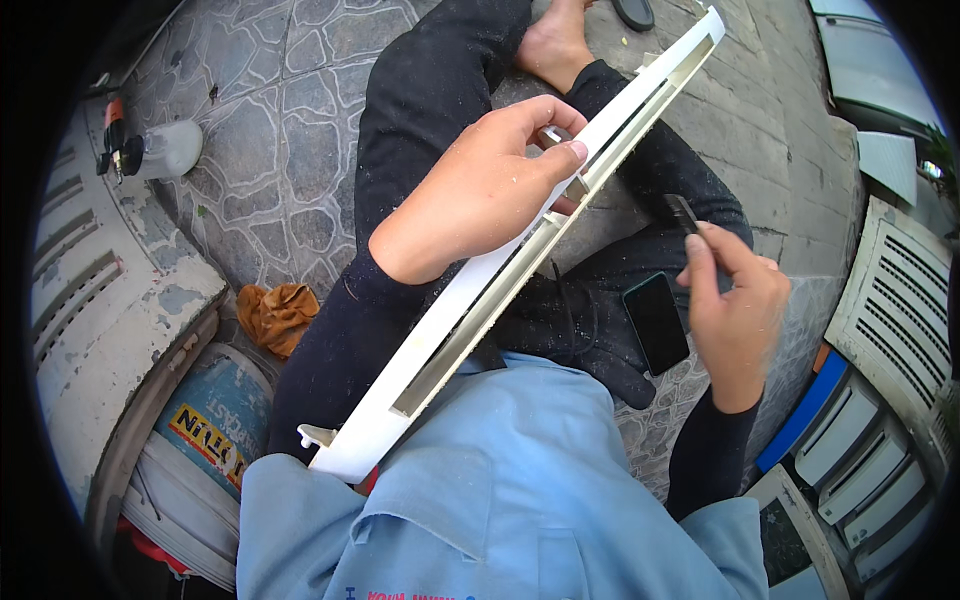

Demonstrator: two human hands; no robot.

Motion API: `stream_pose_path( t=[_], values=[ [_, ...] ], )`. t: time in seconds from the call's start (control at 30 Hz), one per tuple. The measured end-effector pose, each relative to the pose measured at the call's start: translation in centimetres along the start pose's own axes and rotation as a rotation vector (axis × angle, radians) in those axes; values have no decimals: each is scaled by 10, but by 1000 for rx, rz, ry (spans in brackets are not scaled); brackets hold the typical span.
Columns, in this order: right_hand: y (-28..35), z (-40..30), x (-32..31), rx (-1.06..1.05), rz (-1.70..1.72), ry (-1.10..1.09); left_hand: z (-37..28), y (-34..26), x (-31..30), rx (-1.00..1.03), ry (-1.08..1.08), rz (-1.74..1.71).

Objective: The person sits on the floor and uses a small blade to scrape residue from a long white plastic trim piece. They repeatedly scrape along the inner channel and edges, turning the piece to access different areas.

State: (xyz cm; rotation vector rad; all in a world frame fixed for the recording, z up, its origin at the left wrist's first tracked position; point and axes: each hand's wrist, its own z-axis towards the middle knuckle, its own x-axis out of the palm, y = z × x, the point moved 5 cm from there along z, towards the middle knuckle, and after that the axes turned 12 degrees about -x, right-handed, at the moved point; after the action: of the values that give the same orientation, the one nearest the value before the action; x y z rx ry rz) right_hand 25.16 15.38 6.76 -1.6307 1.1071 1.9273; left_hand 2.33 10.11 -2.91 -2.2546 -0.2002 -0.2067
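A long white plastic panel (442, 324) with a lengthwise slot lies diagonally across my lap, its near end against my blue shirt. My left hand (487, 180) grips it near the middle, thumb on the face and fingers partly hidden behind. A small shiny metal piece (551, 135) shows at those fingers; whether it is held or worn is unclear. To the right, apart from the panel, my right hand (735, 292) pinches a small dark strip (681, 214) that seems to have a toothed or bristled edge. The panel's slot edge looks rough, and pale specks dot my trousers.
A smartphone (656, 324) lies below my right hand. Left are an orange-brown cloth (277, 319), a paint bucket (214, 420), a worn slatted panel (150, 277) and a spray bottle (161, 150). More slatted panels (896, 277) stand right. A sandal (634, 13) lies ahead.
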Motion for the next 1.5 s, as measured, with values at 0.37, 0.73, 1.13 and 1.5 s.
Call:
stream_pose_path(
  t=[0.37,0.73,1.13,1.5],
  values=[
    [1,12,42,-364,320,-134,5,10,-2,64,59,-108],
    [6,25,34,-483,381,-72,1,8,3,33,13,-33],
    [-16,43,38,-428,178,-126,-5,-1,7,2,-42,53],
    [17,36,20,-502,125,1,-5,-10,5,171,-196,207]
  ],
)
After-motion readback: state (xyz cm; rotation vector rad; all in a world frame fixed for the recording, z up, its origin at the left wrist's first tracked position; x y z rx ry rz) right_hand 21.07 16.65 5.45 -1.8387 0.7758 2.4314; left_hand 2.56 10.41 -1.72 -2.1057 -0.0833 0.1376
